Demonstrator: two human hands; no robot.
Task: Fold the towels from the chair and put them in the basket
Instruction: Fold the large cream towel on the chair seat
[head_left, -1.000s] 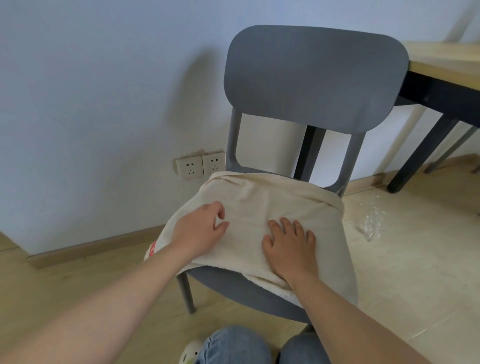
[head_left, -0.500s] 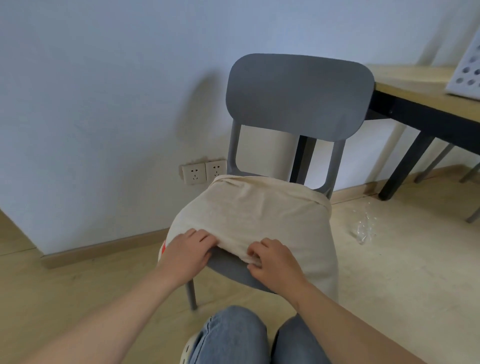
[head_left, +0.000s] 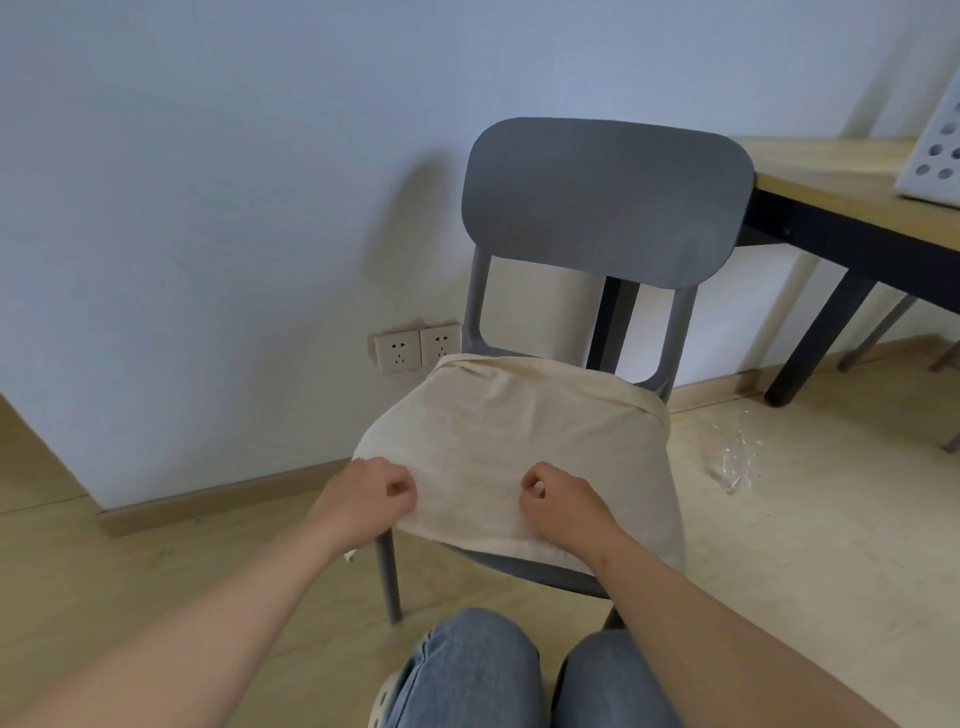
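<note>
A beige towel (head_left: 514, 431) lies spread over the seat of a grey plastic chair (head_left: 605, 202) and hangs over its right side. My left hand (head_left: 371, 493) pinches the towel's near left edge with curled fingers. My right hand (head_left: 563, 496) pinches the near edge toward the middle, fingers curled into the cloth. A white basket (head_left: 935, 150) with round holes stands on the table at the far right, cut off by the frame.
A wooden table (head_left: 831, 171) with black legs stands right of the chair. A crumpled clear plastic scrap (head_left: 735, 462) lies on the floor to the right. Wall sockets (head_left: 418, 347) sit left of the chair. My knees in jeans (head_left: 467, 670) are below the seat.
Both hands went from resting flat on the towel to its near edge and now pinch it. The near edge has been drawn forward over the seat front. The view has pulled back.
</note>
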